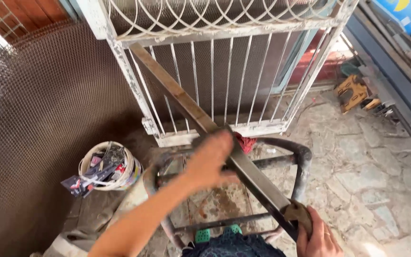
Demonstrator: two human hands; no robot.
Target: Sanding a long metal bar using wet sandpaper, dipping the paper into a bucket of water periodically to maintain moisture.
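I have my left hand (210, 159) closed on the long rusty flat steel bar (186, 107) lying across the dark tubular frame (303, 164); my right hand (317, 235) grips its near end. It looks mid-positioning; next calls for steadying.

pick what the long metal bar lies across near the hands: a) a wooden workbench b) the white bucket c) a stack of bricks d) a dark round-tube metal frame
d: the long metal bar lies across the dark round-tube metal frame, with the left hand on its middle and the right hand at its near end.
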